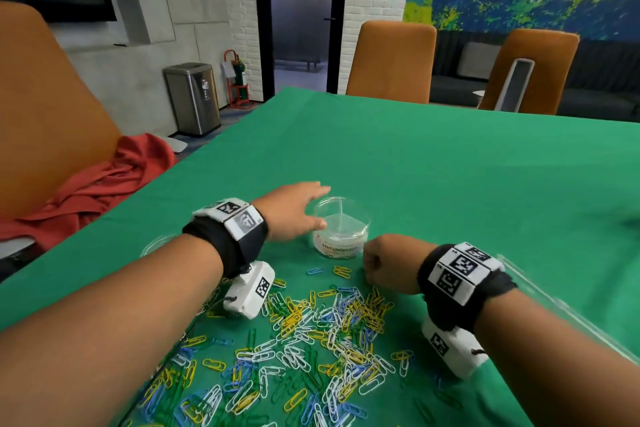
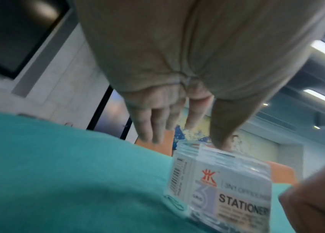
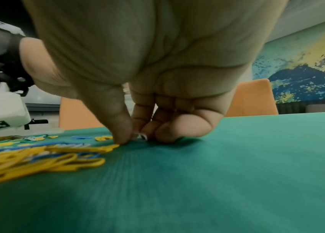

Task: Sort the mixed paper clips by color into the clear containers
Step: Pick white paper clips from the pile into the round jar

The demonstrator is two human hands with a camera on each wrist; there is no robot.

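Note:
A heap of mixed paper clips (image 1: 311,340) in yellow, white, blue and green lies on the green table cloth (image 1: 450,166) in front of me. Behind it stands a round clear container (image 1: 341,239) with inner dividers and a "STATIONERY" label (image 2: 243,203). My left hand (image 1: 298,210) reaches over its left side with straight fingers (image 2: 147,130), and the thumb (image 2: 222,140) touches the rim. My right hand (image 1: 381,262) is curled at the heap's far edge, just right of the container. Its thumb and forefinger pinch a small white paper clip (image 3: 142,136) down on the cloth.
A clear lid (image 1: 156,243) lies left of my left forearm, and another clear plastic piece (image 1: 554,302) lies by my right forearm. Orange chairs (image 1: 391,59) stand behind the table. A red cloth (image 1: 104,184) hangs on the chair at the left.

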